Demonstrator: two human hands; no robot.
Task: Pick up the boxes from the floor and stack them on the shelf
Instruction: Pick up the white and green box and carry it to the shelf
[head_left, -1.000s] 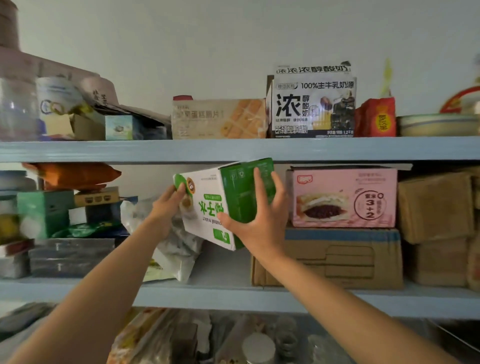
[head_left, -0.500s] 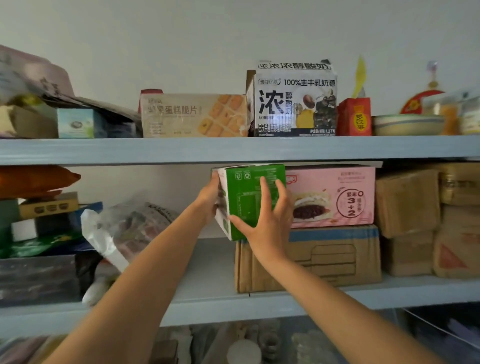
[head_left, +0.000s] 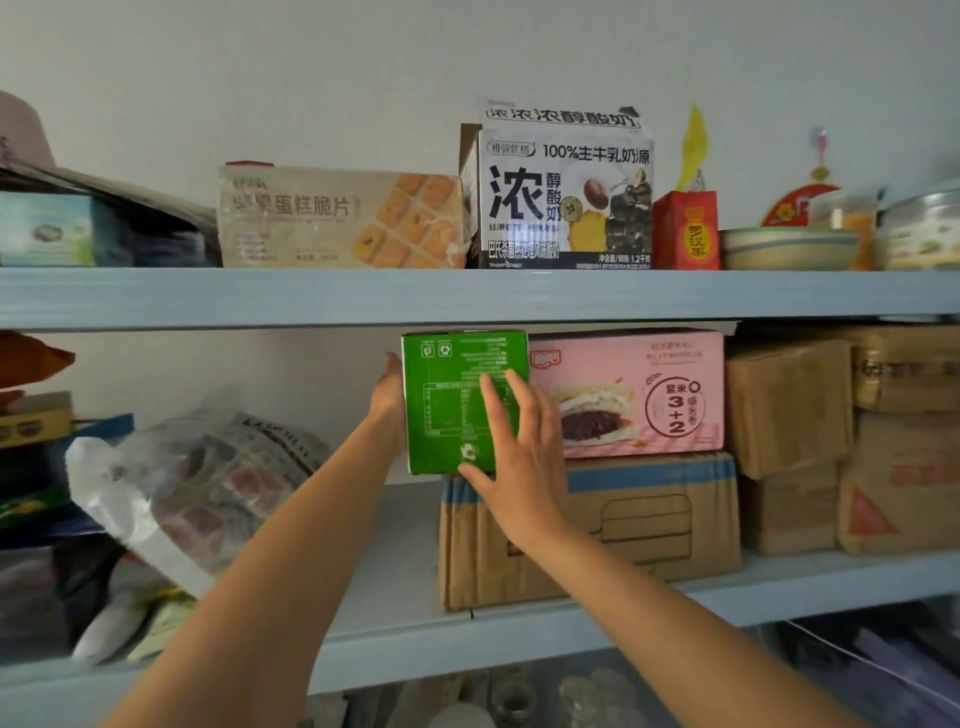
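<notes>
Flat on the box front: the right hand (head_left: 519, 457), fingers straight against the green printed cardboard box (head_left: 457, 395), thumb at its bottom edge. The left hand (head_left: 389, 395) is against the box's left side. Its fingers are hidden behind the box, so I cannot tell whether they curl round it.

The green box stands upright in the middle bay, its base level with the top of the brown corrugated carton with a blue band (head_left: 649, 525). Its left part overhangs the carton's left end. Its right side meets the pink cake box (head_left: 628, 395), which sits on the same carton. The top edge is just under the pale blue upper shelf board (head_left: 311, 296), with very little clearance.

Left of the carton is a bare strip of the blue-grey middle shelf (head_left: 395, 571), the one open gap. Beyond it a clear plastic bag (head_left: 208, 483) leans, with printed packets inside. To the right are closed plain brown cardboard boxes (head_left: 789, 405), stacked tight, contents unseen.

On the upper shelf board stand a beige biscuit box (head_left: 343, 218), a black-and-white milk case (head_left: 566, 197), a small red carton (head_left: 685, 228) and a striped bowl (head_left: 789, 249), its inside hidden from below.
</notes>
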